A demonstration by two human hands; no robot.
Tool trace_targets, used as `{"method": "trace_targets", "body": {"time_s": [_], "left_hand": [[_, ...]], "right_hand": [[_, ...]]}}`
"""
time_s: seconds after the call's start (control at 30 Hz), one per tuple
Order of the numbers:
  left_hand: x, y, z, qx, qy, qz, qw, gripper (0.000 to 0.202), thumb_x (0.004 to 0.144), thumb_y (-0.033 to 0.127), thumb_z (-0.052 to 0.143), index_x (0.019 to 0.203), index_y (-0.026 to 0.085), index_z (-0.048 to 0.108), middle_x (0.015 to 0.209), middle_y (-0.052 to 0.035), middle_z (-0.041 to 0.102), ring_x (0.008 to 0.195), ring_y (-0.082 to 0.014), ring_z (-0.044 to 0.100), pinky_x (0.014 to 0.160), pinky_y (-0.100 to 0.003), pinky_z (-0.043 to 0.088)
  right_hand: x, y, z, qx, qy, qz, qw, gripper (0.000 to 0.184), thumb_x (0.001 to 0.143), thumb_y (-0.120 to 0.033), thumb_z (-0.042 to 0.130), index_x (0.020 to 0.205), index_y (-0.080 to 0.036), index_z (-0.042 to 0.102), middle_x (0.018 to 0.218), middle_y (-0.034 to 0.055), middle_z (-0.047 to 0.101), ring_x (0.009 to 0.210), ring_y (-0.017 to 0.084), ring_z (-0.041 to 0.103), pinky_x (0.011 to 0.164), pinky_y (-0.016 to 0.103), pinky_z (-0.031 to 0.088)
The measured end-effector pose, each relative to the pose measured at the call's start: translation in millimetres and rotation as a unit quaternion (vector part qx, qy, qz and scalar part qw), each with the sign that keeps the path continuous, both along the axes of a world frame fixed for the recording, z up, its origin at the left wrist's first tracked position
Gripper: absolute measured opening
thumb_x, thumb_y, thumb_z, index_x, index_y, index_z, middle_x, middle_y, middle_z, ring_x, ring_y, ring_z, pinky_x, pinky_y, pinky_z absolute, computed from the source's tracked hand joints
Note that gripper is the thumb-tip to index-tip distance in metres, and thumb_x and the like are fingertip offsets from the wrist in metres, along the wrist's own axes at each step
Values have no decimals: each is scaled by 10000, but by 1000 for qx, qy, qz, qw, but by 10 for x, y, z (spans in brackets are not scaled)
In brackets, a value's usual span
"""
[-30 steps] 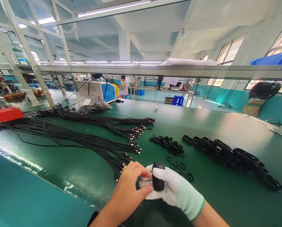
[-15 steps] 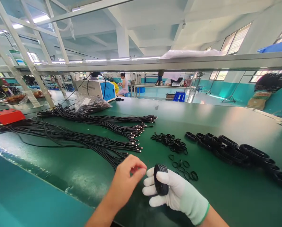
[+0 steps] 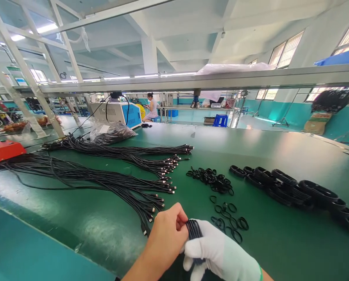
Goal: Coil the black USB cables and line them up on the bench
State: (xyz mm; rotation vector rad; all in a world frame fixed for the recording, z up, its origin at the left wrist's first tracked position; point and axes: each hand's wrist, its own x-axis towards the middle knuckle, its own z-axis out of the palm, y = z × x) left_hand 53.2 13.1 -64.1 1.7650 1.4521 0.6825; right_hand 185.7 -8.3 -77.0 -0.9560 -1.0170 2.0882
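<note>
My right hand (image 3: 221, 253), in a white glove, is wrapped round a black coiled cable (image 3: 194, 230) held upright near the table's front edge. My bare left hand (image 3: 167, 240) is closed beside it, with its fingertips pressed on the coil's left side. Just past the hands lie loose black rubber bands (image 3: 228, 218) and a denser pile of them (image 3: 212, 177). A row of finished black coils (image 3: 291, 189) stretches to the right.
Long bundles of black cables (image 3: 110, 179) with metal plugs fan across the green table (image 3: 265, 148) on the left. A red device (image 3: 4, 150), a plastic bag (image 3: 111, 132) and a blue-white machine (image 3: 120, 113) stand at the back left. A person (image 3: 152, 107) sits far behind.
My left hand came back to the coil and closed on it, after being a little apart half a second ago. Both hands dropped lower and nearer to me.
</note>
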Motion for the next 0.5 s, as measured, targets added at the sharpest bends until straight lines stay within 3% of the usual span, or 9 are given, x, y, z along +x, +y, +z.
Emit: {"method": "trace_targets", "body": {"time_s": [0.13, 0.27, 0.37, 0.43, 0.5], "left_hand": [[34, 29, 19, -13, -17, -2, 1000, 174, 650, 28, 484, 663, 201, 495, 555, 68, 506, 539, -104, 475, 501, -202, 346], [-9, -38, 116, 40, 22, -15, 999, 166, 688, 50, 508, 745, 204, 535, 674, 42, 562, 596, -118, 510, 559, -226, 399], [-102, -126, 185, 122, 44, -66, 989, 146, 761, 97, 536, 795, 223, 599, 958, -14, 588, 866, -171, 565, 763, -293, 464], [-161, -166, 211, 161, 72, -126, 976, 213, 799, 88, 513, 828, 250, 647, 1205, -33, 525, 1137, -237, 477, 943, -384, 416], [-201, -179, 227, 174, 116, -181, 961, 299, 812, 53, 483, 909, 271, 663, 1376, -31, 416, 1290, -283, 335, 1034, -464, 341]], "right_hand": [[20, 9, -37, -1, -4, -8, 1000, 217, 583, -171, 670, 787, -104, 635, 659, 12, 542, 531, 100, 563, 407, 198, 536], [104, 18, -164, -16, 99, -7, 995, 284, 626, -270, 716, 822, -75, 651, 714, 75, 621, 584, 138, 622, 431, 210, 548], [176, 27, -229, -33, 175, 7, 984, 335, 712, -368, 687, 857, -67, 654, 727, 103, 656, 661, 179, 666, 489, 238, 571], [195, 30, -237, -34, 197, 30, 979, 350, 737, -389, 671, 885, -72, 647, 738, 111, 672, 695, 195, 679, 525, 261, 579], [186, 27, -225, -28, 204, 59, 977, 372, 738, -394, 671, 928, -77, 634, 733, 115, 681, 695, 206, 686, 535, 274, 578]]}}
